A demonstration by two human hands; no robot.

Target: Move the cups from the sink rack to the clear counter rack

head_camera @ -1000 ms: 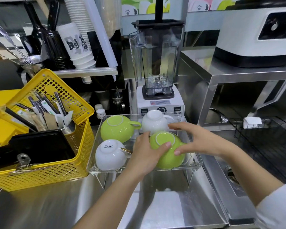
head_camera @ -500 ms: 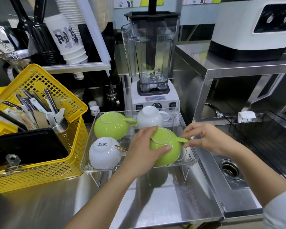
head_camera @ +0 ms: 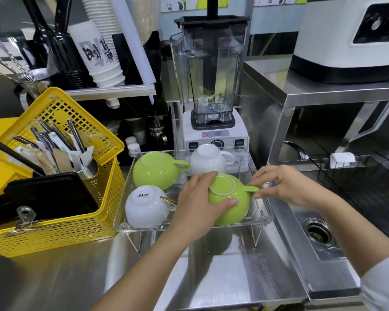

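A clear counter rack (head_camera: 263, 217) stands on the steel counter with several upturned cups in it. Its front right corner holds a green cup (head_camera: 234, 205), upside down. My left hand (head_camera: 199, 205) wraps the left side of that cup. My right hand (head_camera: 285, 186) pinches the cup's handle, which points right. Another green cup (head_camera: 155, 170) sits at the back left, a white cup (head_camera: 208, 159) at the back right, and a white cup (head_camera: 145, 206) with printed base at the front left. The black wire sink rack (head_camera: 364, 182) over the sink looks empty.
A yellow basket (head_camera: 61, 230) with cutlery and a black tray stands left of the clear rack. A blender (head_camera: 213, 90) is right behind it. The sink drain (head_camera: 318, 232) lies to the right, below a steel shelf carrying a white machine (head_camera: 350, 39).
The green cup has settled into the rack's front right corner. My right hand slid from the cup's side to its handle. The view has shifted slightly closer.
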